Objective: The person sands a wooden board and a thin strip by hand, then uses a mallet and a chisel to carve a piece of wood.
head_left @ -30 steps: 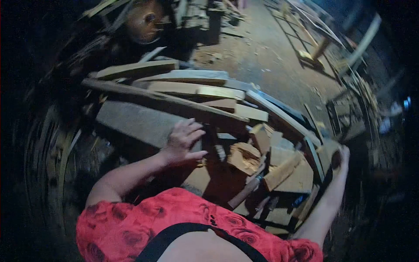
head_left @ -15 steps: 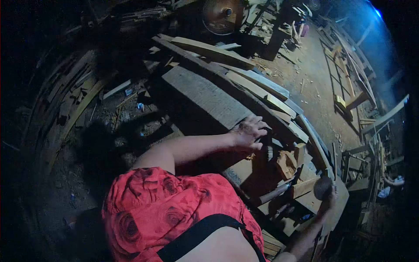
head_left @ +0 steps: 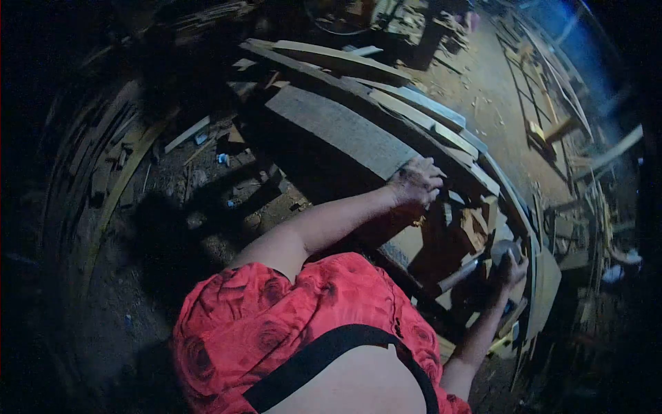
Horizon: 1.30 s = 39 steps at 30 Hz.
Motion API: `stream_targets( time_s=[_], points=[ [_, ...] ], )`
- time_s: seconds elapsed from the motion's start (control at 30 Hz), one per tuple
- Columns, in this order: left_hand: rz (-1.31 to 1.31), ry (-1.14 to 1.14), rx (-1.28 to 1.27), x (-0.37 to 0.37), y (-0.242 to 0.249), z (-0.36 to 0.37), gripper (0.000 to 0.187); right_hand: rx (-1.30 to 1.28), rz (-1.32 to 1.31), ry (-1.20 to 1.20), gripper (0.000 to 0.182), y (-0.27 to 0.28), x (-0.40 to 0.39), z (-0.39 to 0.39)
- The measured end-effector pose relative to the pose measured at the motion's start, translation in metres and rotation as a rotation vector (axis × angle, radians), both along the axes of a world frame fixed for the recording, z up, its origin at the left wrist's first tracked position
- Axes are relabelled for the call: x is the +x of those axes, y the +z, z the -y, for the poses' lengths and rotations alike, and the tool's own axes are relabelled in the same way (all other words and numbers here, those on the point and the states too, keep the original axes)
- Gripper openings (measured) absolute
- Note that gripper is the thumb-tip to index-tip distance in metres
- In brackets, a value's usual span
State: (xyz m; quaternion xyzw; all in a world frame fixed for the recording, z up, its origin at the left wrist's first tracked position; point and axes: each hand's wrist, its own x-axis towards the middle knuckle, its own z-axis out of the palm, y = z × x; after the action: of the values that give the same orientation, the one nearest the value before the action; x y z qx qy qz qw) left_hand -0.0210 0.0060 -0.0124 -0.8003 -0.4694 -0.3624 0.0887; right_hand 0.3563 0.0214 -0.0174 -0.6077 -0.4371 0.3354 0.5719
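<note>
A thick grey timber [head_left: 338, 131] lies diagonally in front of me. At its near end is my left hand [head_left: 418, 181], with its fingers bent over the edge; its palm side is hidden. On the right, my right hand [head_left: 514, 270] is closed on a dark round object [head_left: 505, 251], which looks like a mallet head; any handle is hard to make out. Between the hands are a split, light brown wood block [head_left: 474, 229] and a grey cylindrical piece [head_left: 457, 276].
Long boards [head_left: 441, 131] lie beside the timber on its far side. Scrap wood and debris [head_left: 200, 141] cover the ground at the left. A wooden frame [head_left: 545, 131] lies at the upper right, and a round disc-like thing [head_left: 338, 29] shows at the top.
The view has shifted, so the timber and boards appear slightly further right. My right hand and the round object have moved up, nearer the split block. My left hand remains at the timber's end.
</note>
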Motion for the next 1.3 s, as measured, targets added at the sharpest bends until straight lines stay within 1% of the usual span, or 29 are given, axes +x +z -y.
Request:
stream_targets(
  time_s=[0.07,0.1,0.13,0.17,0.2,0.23,0.27,0.3,0.33,0.37,0.4,0.43,0.47,0.5,0.53,0.57,0.6,0.67,0.7,0.8,0.97,1.03,1.13,1.2,1.23,1.27,1.3],
  points=[
    [0.046,-0.005,-0.040,-0.001,0.004,0.003,0.024,0.191,0.003,-0.040,0.032,-0.013,-0.011,0.002],
    [0.085,-0.017,0.040,-0.002,0.006,0.004,0.022,0.209,0.088,-0.107,0.032,-0.026,-0.002,-0.003],
    [0.168,-0.116,-0.050,-0.007,0.008,0.002,0.022,0.224,0.176,-0.178,0.033,-0.033,0.010,-0.004],
    [0.246,-0.220,-0.142,-0.012,0.009,-0.001,0.022,0.134,0.203,-0.298,0.034,-0.026,0.009,0.002],
    [0.382,-0.206,-0.212,-0.015,0.001,-0.004,0.022,0.045,0.227,-0.420,0.035,-0.017,0.010,0.010],
    [0.830,-0.334,-0.632,-0.021,-0.019,-0.014,0.024,-0.053,0.035,-0.458,0.036,-0.027,0.023,0.014],
    [1.084,-0.317,-0.753,-0.035,0.018,0.000,0.022,-0.139,-0.163,-0.488,0.037,-0.035,0.036,0.018],
    [0.863,-0.477,-0.347,-0.063,0.010,-0.009,0.019,0.045,-0.527,-0.470,0.041,-0.027,0.018,0.033],
    [1.377,-0.326,-0.727,-0.079,0.033,0.000,0.017,0.026,-0.682,-0.438,0.042,-0.042,0.026,0.039],
    [1.311,-0.146,-0.645,-0.108,0.010,-0.018,0.013,0.050,-0.578,-0.441,0.042,-0.046,0.026,0.049],
    [1.109,-0.062,-0.359,-0.128,0.002,-0.027,0.013,0.067,-0.473,-0.439,0.042,-0.049,0.018,0.060],
    [0.827,0.116,-0.230,-0.146,0.012,-0.022,0.015,0.067,-0.470,-0.468,0.042,-0.043,0.009,0.069],
    [0.709,0.246,-0.258,-0.164,0.008,-0.024,0.018,0.058,-0.487,-0.469,0.041,-0.030,0.000,0.075],
    [0.562,0.311,-0.244,-0.174,0.011,-0.020,0.022,0.051,-0.505,-0.473,0.040,-0.023,-0.006,0.078],
    [0.456,0.385,-0.353,-0.176,0.020,-0.013,0.027,0.052,-0.504,-0.505,0.040,-0.027,-0.007,0.077],
    [0.344,0.460,-0.455,-0.175,0.026,-0.006,0.032,0.069,-0.437,-0.508,0.040,-0.032,-0.007,0.073],
    [0.337,0.439,-0.463,-0.172,0.021,-0.002,0.032,0.084,-0.371,-0.505,0.040,-0.036,-0.008,0.072],
    [-0.041,0.577,-0.232,-0.169,0.007,0.001,0.043,0.119,-0.338,-0.506,0.040,-0.030,-0.021,0.073],
    [-0.008,0.569,-0.323,-0.172,0.005,-0.002,0.049,0.154,-0.305,-0.489,0.040,-0.026,-0.027,0.074],
    [0.004,0.569,-0.272,-0.173,0.000,-0.002,0.048,0.182,-0.327,-0.471,0.039,-0.017,-0.034,0.077],
    [0.040,0.547,-0.283,-0.173,0.002,-0.001,0.046,0.192,-0.279,-0.453,0.038,-0.034,-0.019,0.075],
    [0.058,0.544,-0.286,-0.173,0.003,-0.001,0.043,0.213,-0.256,-0.422,0.034,-0.024,-0.031,0.078],
    [0.035,0.576,-0.283,-0.171,0.003,-0.004,0.041,0.200,-0.243,-0.410,0.035,-0.046,-0.012,0.073],
    [0.038,0.567,-0.277,-0.170,0.005,-0.004,0.038,0.189,-0.091,-0.455,0.035,-0.065,0.001,0.069],
    [0.051,0.575,-0.297,-0.170,0.007,-0.004,0.037,0.077,0.015,-0.479,0.039,-0.062,0.004,0.070],
    [0.045,0.573,-0.269,-0.170,0.007,-0.004,0.036,0.063,0.030,-0.506,0.043,-0.058,-0.002,0.072],
    [0.039,0.568,-0.243,-0.171,0.006,-0.004,0.035,0.046,0.163,-0.506,0.044,-0.063,0.006,0.071]
  ],
)
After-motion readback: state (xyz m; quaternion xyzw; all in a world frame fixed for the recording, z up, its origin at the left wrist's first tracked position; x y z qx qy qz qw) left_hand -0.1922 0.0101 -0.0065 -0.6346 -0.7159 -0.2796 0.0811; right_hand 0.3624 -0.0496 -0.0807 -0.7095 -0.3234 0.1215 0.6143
